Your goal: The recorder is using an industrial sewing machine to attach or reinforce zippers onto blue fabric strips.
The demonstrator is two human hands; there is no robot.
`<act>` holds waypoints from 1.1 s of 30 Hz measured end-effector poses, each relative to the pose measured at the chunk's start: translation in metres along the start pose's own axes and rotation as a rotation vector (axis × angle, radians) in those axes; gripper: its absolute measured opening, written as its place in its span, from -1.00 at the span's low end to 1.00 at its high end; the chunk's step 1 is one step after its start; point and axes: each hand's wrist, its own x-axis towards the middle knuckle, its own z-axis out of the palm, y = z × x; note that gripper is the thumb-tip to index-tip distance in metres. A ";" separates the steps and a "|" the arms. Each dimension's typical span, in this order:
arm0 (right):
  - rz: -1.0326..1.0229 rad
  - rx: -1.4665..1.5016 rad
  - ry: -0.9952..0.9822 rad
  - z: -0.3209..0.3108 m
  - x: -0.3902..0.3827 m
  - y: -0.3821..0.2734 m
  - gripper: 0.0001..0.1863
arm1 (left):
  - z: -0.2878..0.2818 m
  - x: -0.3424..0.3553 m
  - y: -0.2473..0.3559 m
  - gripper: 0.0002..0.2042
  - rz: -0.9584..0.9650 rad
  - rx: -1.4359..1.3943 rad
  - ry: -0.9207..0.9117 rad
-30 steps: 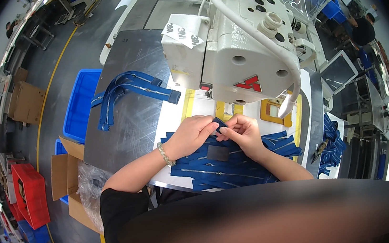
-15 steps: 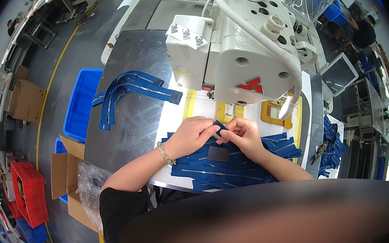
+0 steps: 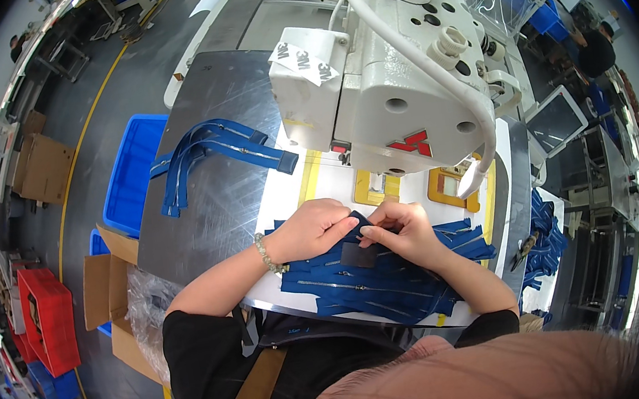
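Observation:
Between both hands is a small dark blue fabric piece (image 3: 359, 222), partly covered by the fingers. My left hand (image 3: 312, 230) pinches it from the left, thumb pointing toward the right hand. On the other side, my right hand (image 3: 406, 230) grips it with thumb and bent fingers. A dark rectangular patch (image 3: 357, 256) lies just below them. Under the hands spreads a layer of blue zippers (image 3: 360, 283) with silvery teeth. More blue zippers (image 3: 226, 143) lie bent over the metal table at the left.
A white sewing machine head (image 3: 402, 95) rises right beyond my hands, with yellow-edged frames (image 3: 452, 187) beneath it. Blue bins (image 3: 134, 173) and an open cardboard box (image 3: 122, 301) stand left of the metal table (image 3: 205, 236). Another zipper heap (image 3: 543, 241) lies at right.
Both hands have shifted slightly toward me with the fabric piece, over the dark patch. The right fingers have curled in more. My head has tilted, so more of my torso shows.

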 end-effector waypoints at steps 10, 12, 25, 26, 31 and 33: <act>-0.122 -0.508 -0.103 -0.008 0.004 -0.025 -0.81 | 0.000 0.003 0.001 -0.70 0.180 0.083 -0.139; -0.080 -0.479 -0.134 -0.009 0.005 -0.026 -0.82 | -0.002 0.004 0.001 -0.70 0.179 0.079 -0.149; 0.032 0.148 0.020 -0.001 0.007 0.009 -0.80 | 0.002 0.000 0.006 -0.62 -0.075 -0.015 -0.019; 0.032 0.147 0.020 -0.001 0.007 0.010 -0.80 | 0.004 -0.001 0.005 -0.62 -0.074 -0.010 -0.006; 0.065 0.121 0.021 -0.003 0.008 0.011 -0.79 | 0.010 -0.003 0.004 -0.66 -0.107 -0.053 0.021; 0.064 0.131 0.014 -0.004 0.007 0.011 -0.78 | 0.011 -0.003 0.005 -0.70 -0.094 -0.013 0.021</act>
